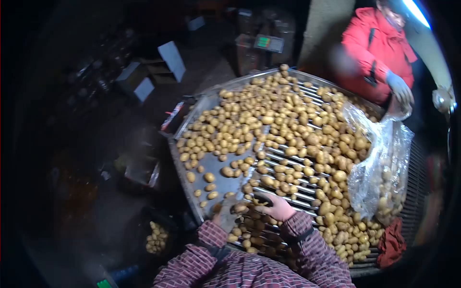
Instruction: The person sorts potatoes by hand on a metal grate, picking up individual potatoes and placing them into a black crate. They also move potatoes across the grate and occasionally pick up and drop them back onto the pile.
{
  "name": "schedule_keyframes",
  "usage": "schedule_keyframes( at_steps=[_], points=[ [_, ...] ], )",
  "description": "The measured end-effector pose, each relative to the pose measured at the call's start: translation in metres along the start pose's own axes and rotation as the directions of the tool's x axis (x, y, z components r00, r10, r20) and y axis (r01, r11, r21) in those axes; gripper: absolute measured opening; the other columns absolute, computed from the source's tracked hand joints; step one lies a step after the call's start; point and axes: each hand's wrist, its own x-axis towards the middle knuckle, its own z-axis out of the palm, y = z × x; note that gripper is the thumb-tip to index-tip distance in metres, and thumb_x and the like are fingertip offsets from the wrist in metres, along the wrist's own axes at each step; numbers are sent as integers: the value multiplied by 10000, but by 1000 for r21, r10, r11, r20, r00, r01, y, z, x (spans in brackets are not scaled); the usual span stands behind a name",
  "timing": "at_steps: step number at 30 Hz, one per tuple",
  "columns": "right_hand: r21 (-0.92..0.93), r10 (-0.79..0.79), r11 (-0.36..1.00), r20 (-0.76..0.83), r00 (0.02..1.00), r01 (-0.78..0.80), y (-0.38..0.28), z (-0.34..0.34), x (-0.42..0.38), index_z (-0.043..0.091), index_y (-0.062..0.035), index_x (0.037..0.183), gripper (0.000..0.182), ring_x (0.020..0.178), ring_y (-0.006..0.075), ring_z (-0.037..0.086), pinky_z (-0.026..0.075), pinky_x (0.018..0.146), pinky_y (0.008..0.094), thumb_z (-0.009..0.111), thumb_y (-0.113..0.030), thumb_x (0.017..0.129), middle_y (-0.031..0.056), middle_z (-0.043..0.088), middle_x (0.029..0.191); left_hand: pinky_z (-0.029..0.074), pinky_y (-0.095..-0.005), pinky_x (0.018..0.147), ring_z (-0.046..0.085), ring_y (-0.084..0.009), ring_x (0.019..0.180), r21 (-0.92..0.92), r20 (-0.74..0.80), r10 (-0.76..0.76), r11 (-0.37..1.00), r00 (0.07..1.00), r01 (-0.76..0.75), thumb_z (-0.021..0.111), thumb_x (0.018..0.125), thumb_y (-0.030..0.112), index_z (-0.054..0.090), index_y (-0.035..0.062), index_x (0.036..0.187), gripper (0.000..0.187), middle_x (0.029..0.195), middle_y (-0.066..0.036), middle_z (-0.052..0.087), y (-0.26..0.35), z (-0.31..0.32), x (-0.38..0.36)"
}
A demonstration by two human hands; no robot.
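Observation:
My left hand (227, 214), in a greyish glove, is closed on a brownish potato (238, 208) above the near edge of the sorting table (188, 194). Beside it on the right, my right hand (277, 208) wears a pinkish glove with dark fingers. Its fingers curl toward the left hand, around what looks like a potato, mostly hidden. Loose potatoes (283, 180) lie on the metal bars (302, 197) under and around both hands. A few more potatoes (210, 177) rest on the flat metal plate to the left.
Across the table a person in a red jacket (372, 48) holds a clear plastic bag (379, 163) with a gloved hand (400, 89). A red cloth (392, 244) lies at the right edge. Potatoes in a container (156, 238) stand low left. A scale display (269, 43) and cardboard box (137, 81) are farther back.

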Motion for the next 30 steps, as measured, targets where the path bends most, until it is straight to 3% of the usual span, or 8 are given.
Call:
schedule_keyframes(
  at_steps=[2,7,14,16,22,23,27,30],
  points=[
    [-24,104,994,-35,994,-105,3,7,-15,611,-69,1227,462,1037,299,638,494,913,375,705,-295,835,190,650,1140,501,-271,624,639,-182,865,106,-70,-83,990,994,90,513,966,270,550,96,1272,354,1040,-36,654,19,-13,-2],
    [-104,301,942,-161,940,-320,39,-25,-65,618,-65,1210,435,1045,315,631,492,909,399,689,-286,841,190,656,1108,489,-229,551,580,-141,691,-199,-321,381,868,867,-455,667,865,226,560,74,921,194,800,-41,611,155,-64,-4],
    [-477,-2,745,-701,713,-467,75,-88,-147,646,-105,1102,308,1061,302,572,466,903,416,647,-259,835,116,619,1085,416,-445,1008,506,-268,1202,509,32,556,706,830,-493,550,942,374,434,137,1402,531,1325,-140,508,241,-242,41],
    [-484,-31,642,-791,611,-595,88,-108,-160,646,-106,1100,318,1042,305,573,465,896,420,643,-266,825,111,618,1079,355,-413,1076,470,-280,1244,914,18,718,271,696,-303,531,980,233,438,16,1380,464,1369,-165,480,187,-229,35],
    [-293,460,332,-780,424,-897,101,-103,-148,439,-248,1421,650,1379,443,276,211,1115,589,524,-569,861,240,322,1479,347,-451,1083,371,-384,1313,999,-32,687,35,726,11,681,838,140,166,15,1499,847,1436,-256,308,44,-140,17],
    [-302,571,369,-672,471,-879,78,-101,-141,337,-282,1483,741,1443,449,90,111,1144,602,507,-634,854,203,195,1559,367,-461,1069,371,-406,1308,983,-125,630,183,766,11,696,823,139,166,13,1496,866,1431,-266,306,48,-107,5],
    [-522,557,380,-530,639,-764,36,-53,-119,348,-283,1471,753,1400,530,134,200,1055,720,566,-606,827,152,210,1560,377,-481,1063,351,-403,1328,948,-45,754,-175,656,266,690,839,153,222,61,1488,805,1478,-230,257,42,-85,13],
    [-516,517,594,-343,784,-617,23,-9,-125,422,-268,1423,678,1274,440,432,386,1024,546,606,-535,828,179,272,1519,361,-491,1076,313,-381,1358,877,-15,750,-307,662,368,679,847,176,273,93,1475,752,1490,-206,256,38,-64,2]
  ],
)
